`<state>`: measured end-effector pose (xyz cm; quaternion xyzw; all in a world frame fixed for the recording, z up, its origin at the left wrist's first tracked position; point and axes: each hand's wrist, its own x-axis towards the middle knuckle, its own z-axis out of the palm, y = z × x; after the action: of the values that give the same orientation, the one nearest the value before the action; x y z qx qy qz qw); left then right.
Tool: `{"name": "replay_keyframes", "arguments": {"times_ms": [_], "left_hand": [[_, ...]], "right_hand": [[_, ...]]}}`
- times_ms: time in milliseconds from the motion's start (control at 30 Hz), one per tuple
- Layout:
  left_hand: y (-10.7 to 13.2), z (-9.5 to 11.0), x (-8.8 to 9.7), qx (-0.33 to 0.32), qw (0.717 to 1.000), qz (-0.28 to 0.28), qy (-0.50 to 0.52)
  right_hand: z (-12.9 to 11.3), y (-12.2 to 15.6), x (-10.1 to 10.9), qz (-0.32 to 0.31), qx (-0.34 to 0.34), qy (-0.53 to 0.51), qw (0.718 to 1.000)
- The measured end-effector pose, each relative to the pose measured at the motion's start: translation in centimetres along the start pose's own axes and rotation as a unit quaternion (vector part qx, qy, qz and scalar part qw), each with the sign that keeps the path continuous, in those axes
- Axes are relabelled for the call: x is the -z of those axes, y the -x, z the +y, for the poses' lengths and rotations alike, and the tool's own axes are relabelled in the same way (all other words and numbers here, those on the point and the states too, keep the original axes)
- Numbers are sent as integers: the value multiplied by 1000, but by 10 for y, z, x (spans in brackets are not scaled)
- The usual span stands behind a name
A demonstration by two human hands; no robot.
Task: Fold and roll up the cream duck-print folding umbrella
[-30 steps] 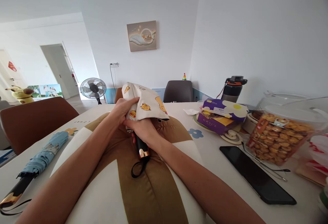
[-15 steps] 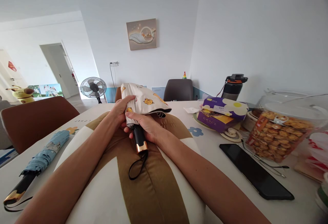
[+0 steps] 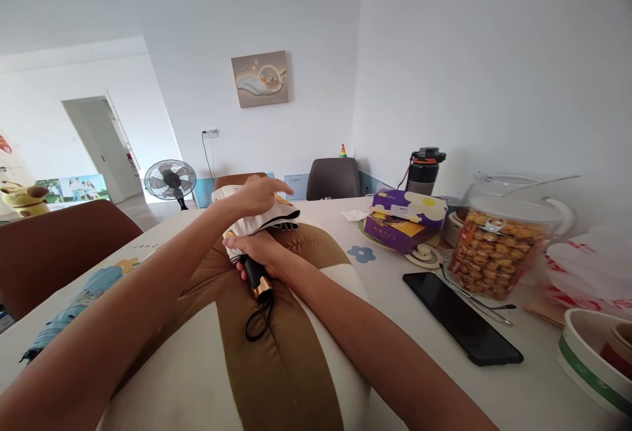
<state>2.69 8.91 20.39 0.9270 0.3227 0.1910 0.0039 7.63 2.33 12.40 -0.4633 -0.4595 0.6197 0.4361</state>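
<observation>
A folded cream umbrella (image 3: 266, 216) with yellow cartoon prints lies over a brown and cream cushion (image 3: 286, 352) on the table. My right hand (image 3: 257, 251) is closed around its black handle, just above the gold band; a black wrist loop hangs below. My left hand (image 3: 259, 195) rests on top of the cream canopy, fingers stretched forward and pressing the fabric down.
A second, blue folded umbrella (image 3: 69, 312) lies at the left table edge. To the right are a black phone (image 3: 461, 318), a jar of biscuits (image 3: 494, 247), a purple box (image 3: 402, 220), a dark bottle (image 3: 422, 171) and bowls (image 3: 597, 358). Brown chairs (image 3: 59, 247) stand around.
The cream canopy has been lowered and flattened. My left hand slid from gripping its side onto its top. The view shifted right.
</observation>
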Motion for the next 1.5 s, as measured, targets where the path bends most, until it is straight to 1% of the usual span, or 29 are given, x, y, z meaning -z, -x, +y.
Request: {"name": "replay_keyframes", "arguments": {"times_ms": [33, 67, 100, 133, 167, 200, 233, 300, 367, 433, 500, 533, 567, 633, 667, 733, 767, 833, 900, 933, 1100, 1200, 1267, 1333, 1367, 1400, 1467, 1500], "left_hand": [[-7, 5, -3, -12, 998, -56, -21], [-14, 9, -7, -16, 994, -97, -42], [-19, 11, -10, -15, 991, -121, -60], [-24, 12, -13, -11, 989, -127, -69], [-27, 12, -14, -7, 991, -118, -67], [-28, 12, -14, -2, 994, -92, -52], [-27, 11, -13, 4, 998, -50, -29], [-19, 9, -4, 14, 998, 59, 32], [-1, 6, 10, 24, 984, 155, 89], [25, 2, 26, 52, 970, 209, 114], [56, -5, 39, 117, 961, 239, 70], [72, -11, 43, 135, 957, 255, 38], [88, -18, 45, 141, 951, 274, 11], [118, -34, 42, 124, 949, 291, -13], [131, -42, 38, 106, 951, 289, -18], [152, -58, 28, 67, 962, 263, -30], [160, -64, 22, 62, 967, 244, -27], [172, -73, 13, 89, 973, 215, 4], [179, -78, 9, 141, 969, 195, 52], [181, -79, 8, 163, 965, 190, 75], [187, -83, 11, 239, 942, 172, 159], [185, -84, 14, 261, 943, 123, 166], [177, -78, 16, 290, 940, 132, 124], [162, -66, 16, 321, 927, 168, 92], [151, -58, 15, 324, 923, 183, 95], [138, -51, 12, 309, 926, 186, 113], [109, -43, 2, 220, 939, 224, 140], [95, -42, -5, 206, 937, 236, 153]], "right_hand": [[-1, 1, 0, -1, -7, 5, 1000], [-1, 2, 0, -3, -12, 10, 1000], [-1, 2, 0, -5, -15, 13, 1000], [-2, 2, 0, -7, -14, 13, 1000], [-2, 2, 0, -7, -10, 10, 1000], [-1, 2, 0, -6, -6, 7, 1000], [-1, 1, 0, -7, -5, 2, 1000], [0, -1, 1, -8, -10, -9, 1000], [1, -4, 4, -15, -16, -26, 999], [3, -7, 6, -31, -18, -49, 998], [4, -8, 9, -50, -19, -65, 996], [4, -8, 10, -58, -18, -69, 996], [4, -8, 11, -69, -17, -74, 995], [3, -6, 13, -77, -17, -82, 994], [2, -5, 14, -77, -21, -84, 993], [1, -4, 16, -77, -29, -86, 993], [1, -4, 17, -79, -31, -88, 992], [0, -4, 19, -101, -25, -106, 989], [0, -5, 19, -117, -17, -123, 985], [0, -5, 18, -113, -16, -125, 986], [-1, -4, 11, -35, -19, -83, 996], [0, -2, 7, -19, -7, -57, 998], [1, 0, 4, -2, 5, -38, 999], [2, 2, 2, 12, 12, -21, 1000], [3, 3, 1, 18, 16, -15, 1000], [4, 3, 0, 24, 19, -10, 999], [5, 3, 0, 29, 25, -3, 999], [6, 2, 0, 29, 31, 0, 999]]}}
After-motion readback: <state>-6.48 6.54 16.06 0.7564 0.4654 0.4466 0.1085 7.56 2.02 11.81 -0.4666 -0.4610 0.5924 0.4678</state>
